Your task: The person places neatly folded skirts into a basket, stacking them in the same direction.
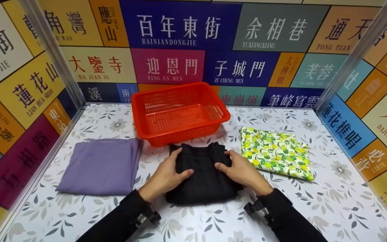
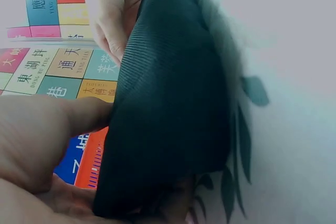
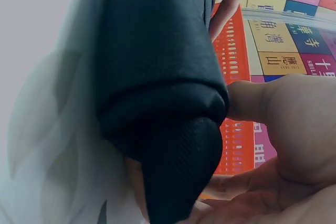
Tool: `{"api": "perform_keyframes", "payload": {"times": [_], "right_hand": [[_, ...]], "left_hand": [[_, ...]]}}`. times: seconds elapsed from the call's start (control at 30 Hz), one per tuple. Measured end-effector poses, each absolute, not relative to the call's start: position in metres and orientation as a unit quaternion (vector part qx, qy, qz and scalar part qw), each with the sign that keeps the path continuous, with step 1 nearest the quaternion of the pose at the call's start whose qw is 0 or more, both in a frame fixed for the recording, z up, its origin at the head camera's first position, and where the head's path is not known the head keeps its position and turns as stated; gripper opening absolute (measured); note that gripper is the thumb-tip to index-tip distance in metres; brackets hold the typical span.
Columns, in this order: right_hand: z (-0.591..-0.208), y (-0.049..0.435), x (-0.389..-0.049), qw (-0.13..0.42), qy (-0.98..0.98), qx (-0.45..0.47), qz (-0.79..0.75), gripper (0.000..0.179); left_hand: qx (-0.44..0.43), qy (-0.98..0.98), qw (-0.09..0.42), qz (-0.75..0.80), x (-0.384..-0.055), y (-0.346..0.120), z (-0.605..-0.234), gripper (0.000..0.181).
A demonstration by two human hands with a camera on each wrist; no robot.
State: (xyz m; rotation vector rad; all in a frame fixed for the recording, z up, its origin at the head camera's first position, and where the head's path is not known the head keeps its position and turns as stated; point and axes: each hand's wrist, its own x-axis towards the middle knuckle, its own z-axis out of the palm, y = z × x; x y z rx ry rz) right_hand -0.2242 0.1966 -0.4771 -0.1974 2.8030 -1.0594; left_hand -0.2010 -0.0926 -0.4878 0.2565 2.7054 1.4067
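Observation:
A folded black cloth (image 1: 203, 178) lies on the table in front of the red basket, its top edge bunched and ruffled. My left hand (image 1: 166, 176) grips its left side, thumb on top. On the opposite side my right hand (image 1: 242, 169) holds it the same way. In the left wrist view, fingers curl beneath the black cloth (image 2: 168, 98) at its lower edge. The right wrist view shows layered folds of the cloth (image 3: 163, 61), with fingertips partly hidden under it. Whether the cloth is a garment cannot be told.
A red plastic basket (image 1: 180, 134) stands behind the cloth near the back wall. To the left lies a folded purple cloth (image 1: 101, 168); to the right, a folded lemon-print cloth (image 1: 275, 153). Walls with printed signs enclose the floral-patterned table (image 1: 314, 208).

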Motion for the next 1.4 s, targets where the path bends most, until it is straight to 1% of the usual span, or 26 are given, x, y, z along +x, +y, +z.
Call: {"api": "perform_keyframes", "payload": {"times": [0.17,0.33,0.43,0.57,0.73,0.9,1.0,1.17,1.4], "right_hand": [[-0.477,0.196,-0.224,0.091,0.916,-0.049,-0.387,0.068],[-0.476,0.198,-0.225,0.120,0.902,-0.048,-0.411,0.074],[-0.476,0.199,-0.225,0.140,0.888,-0.057,-0.434,0.075],[-0.475,0.201,-0.226,0.153,0.875,-0.062,-0.455,0.071],[-0.468,0.206,-0.225,0.167,0.858,-0.068,-0.481,0.070],[-0.458,0.210,-0.224,0.189,0.825,-0.077,-0.527,0.074],[-0.453,0.211,-0.225,0.183,0.819,-0.088,-0.536,0.076],[-0.444,0.215,-0.228,0.167,0.819,-0.105,-0.539,0.076],[-0.432,0.219,-0.231,0.142,0.809,-0.106,-0.560,0.076]], "left_hand": [[0.079,0.870,0.064,0.482,-0.199,-0.095,-0.487,0.094],[0.092,0.848,0.077,0.516,-0.196,-0.096,-0.487,0.090],[0.096,0.837,0.078,0.533,-0.195,-0.096,-0.488,0.088],[0.101,0.831,0.073,0.542,-0.195,-0.095,-0.488,0.088],[0.104,0.827,0.065,0.548,-0.196,-0.095,-0.483,0.087],[0.122,0.823,0.048,0.553,-0.193,-0.095,-0.474,0.086],[0.135,0.822,0.031,0.552,-0.192,-0.095,-0.467,0.085],[0.147,0.813,0.019,0.563,-0.189,-0.095,-0.455,0.088],[0.171,0.795,-0.003,0.583,-0.190,-0.100,-0.442,0.091]]}}
